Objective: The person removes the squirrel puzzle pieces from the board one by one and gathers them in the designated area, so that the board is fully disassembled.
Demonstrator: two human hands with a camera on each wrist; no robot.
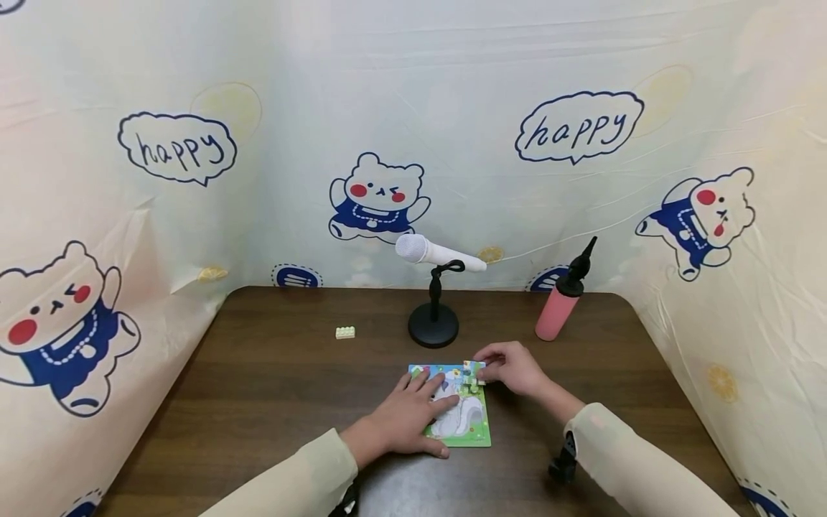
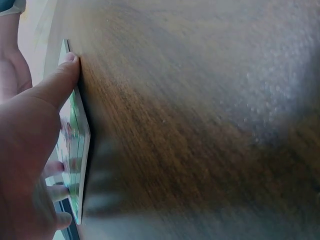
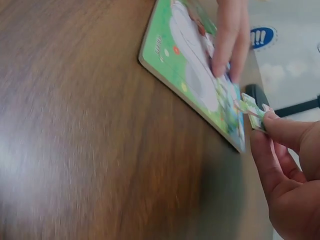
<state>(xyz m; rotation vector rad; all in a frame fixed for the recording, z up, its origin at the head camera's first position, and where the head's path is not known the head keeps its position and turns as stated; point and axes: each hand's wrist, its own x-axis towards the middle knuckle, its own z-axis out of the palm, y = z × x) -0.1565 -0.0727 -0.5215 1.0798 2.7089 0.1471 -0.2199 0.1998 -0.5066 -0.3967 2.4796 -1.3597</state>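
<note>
A flat jigsaw puzzle board (image 1: 474, 431) with a green border and a white animal picture lies on the table. My left hand (image 1: 410, 413) rests on its left part with the fingers spread, hiding some of the picture. At the board's far right corner, my right hand (image 1: 513, 370) pinches a puzzle piece (image 1: 474, 373) between thumb and fingers. The right wrist view shows that puzzle piece (image 3: 254, 111) raised above the board's edge, tilted. Seen from the left wrist, the thumb (image 2: 62, 82) lies along the near edge of the board.
Behind the board stands a white microphone on a black stand (image 1: 434, 327). A pink hand pump (image 1: 557, 314) is at the back right, and a cream toy brick (image 1: 345, 332) lies at the back left. A printed curtain (image 1: 478, 86) hangs round the brown table (image 1: 278, 402).
</note>
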